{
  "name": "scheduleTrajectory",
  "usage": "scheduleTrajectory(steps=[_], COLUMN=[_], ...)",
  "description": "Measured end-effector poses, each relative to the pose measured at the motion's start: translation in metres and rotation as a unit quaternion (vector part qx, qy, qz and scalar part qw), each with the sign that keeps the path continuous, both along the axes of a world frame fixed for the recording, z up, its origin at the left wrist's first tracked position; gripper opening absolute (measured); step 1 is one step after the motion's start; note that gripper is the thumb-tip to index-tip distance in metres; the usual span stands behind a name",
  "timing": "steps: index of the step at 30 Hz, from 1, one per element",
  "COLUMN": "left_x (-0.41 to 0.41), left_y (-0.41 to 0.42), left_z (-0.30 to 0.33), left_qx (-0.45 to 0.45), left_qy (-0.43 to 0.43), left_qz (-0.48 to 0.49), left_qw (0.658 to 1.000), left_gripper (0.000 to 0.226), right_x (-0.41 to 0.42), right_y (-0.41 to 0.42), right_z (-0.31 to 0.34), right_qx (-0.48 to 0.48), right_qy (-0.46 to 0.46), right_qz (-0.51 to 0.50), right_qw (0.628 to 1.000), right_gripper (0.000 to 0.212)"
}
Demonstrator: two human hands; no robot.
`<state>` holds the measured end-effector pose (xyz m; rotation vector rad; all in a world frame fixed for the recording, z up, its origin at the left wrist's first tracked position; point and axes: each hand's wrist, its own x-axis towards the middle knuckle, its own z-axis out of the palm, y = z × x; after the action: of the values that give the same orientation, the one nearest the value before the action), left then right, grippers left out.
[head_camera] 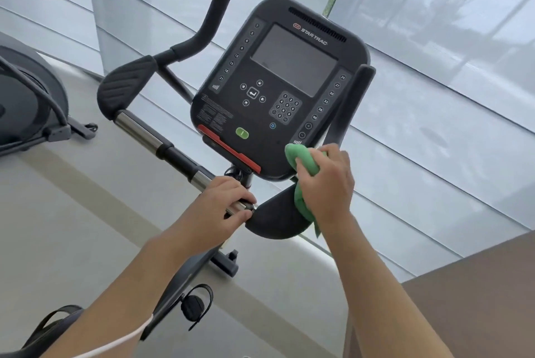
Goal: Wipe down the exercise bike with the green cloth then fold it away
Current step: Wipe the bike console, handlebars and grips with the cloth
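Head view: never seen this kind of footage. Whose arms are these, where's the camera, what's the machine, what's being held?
There is one picture, taken by a wide-angle camera worn on a person's head, looking forward and down, so the two bare arms are that person's own. No robot is involved. The machine is a dark grey exercise bike; its black console panel with a blank screen and keypad faces the camera. The right hand grips a bunched green cloth against the console's lower right corner. The left hand holds the shiny metal handlebar tube close under the console. Another exercise machine stands at far left.
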<state>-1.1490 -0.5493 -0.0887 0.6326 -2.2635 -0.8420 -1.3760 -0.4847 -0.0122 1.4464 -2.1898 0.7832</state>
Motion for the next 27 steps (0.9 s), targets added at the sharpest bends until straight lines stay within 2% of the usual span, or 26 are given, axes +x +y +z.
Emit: scheduleTrajectory(steps=[5, 7, 10, 12, 15, 17, 20, 23, 25, 27], left_x=[0.003, 0.004, 0.006, 0.006, 0.006, 0.006, 0.005, 0.004, 0.003, 0.002], left_y=[0.002, 0.002, 0.004, 0.003, 0.000, -0.002, -0.004, -0.007, -0.008, -0.008], left_z=[0.003, 0.004, 0.006, 0.005, 0.002, -0.002, -0.006, -0.006, -0.006, -0.007], left_qx=[-0.002, 0.031, 0.101, 0.103, 0.096, 0.084, 0.058, 0.007, -0.008, -0.002], left_qy=[-0.013, -0.011, -0.002, -0.005, -0.009, 0.000, 0.021, 0.012, 0.009, 0.009], left_qz=[-0.003, -0.001, 0.004, 0.004, 0.000, -0.006, -0.014, -0.022, -0.028, -0.023], left_qw=[1.000, 0.999, 0.995, 0.995, 0.995, 0.996, 0.998, 1.000, 1.000, 1.000], left_gripper=[0.024, 0.036, 0.067, 0.079, 0.086, 0.082, 0.062, 0.037, 0.030, 0.028], right_x=[-0.008, -0.004, 0.012, 0.031, 0.060, 0.076, 0.089, 0.076, 0.060, 0.046], right_y=[-0.027, -0.020, -0.008, 0.005, 0.034, 0.058, 0.089, 0.088, 0.076, 0.062], right_z=[0.011, 0.008, 0.002, -0.004, -0.016, -0.028, -0.050, -0.058, -0.053, -0.041], right_qx=[0.038, 0.039, 0.061, 0.075, 0.064, 0.049, 0.041, 0.028, 0.015, 0.007], right_qy=[-0.028, -0.023, 0.008, 0.020, 0.001, -0.024, -0.027, 0.023, 0.064, 0.062], right_qz=[-0.014, -0.022, -0.014, 0.010, 0.035, 0.050, 0.071, 0.095, 0.112, 0.102], right_qw=[0.999, 0.999, 0.998, 0.997, 0.997, 0.997, 0.996, 0.995, 0.991, 0.993], right_gripper=[0.015, 0.016, 0.017, 0.017, 0.015, 0.014, 0.021, 0.035, 0.032, 0.027])
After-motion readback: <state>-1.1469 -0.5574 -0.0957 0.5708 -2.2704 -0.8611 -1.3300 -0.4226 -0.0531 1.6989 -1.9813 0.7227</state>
